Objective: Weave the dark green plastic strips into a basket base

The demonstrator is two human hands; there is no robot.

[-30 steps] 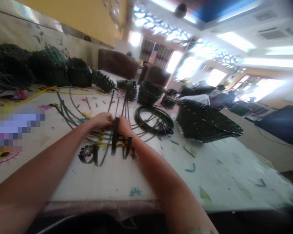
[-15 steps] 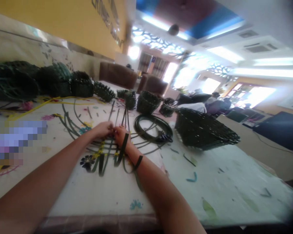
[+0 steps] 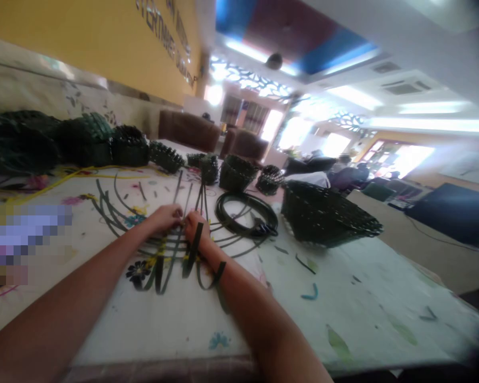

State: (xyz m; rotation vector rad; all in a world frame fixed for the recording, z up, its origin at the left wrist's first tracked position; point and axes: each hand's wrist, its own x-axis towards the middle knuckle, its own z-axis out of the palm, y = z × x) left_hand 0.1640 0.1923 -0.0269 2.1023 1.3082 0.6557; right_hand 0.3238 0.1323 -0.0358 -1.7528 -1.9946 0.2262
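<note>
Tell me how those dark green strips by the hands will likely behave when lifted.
The strips are probably bendy rather than rigid, since several curve into loops. They're likely light, being thin and narrow. Lifting one may drag others along, as several cross one another.

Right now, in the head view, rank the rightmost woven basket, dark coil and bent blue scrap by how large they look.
Largest to smallest:
Rightmost woven basket
Dark coil
Bent blue scrap
</note>
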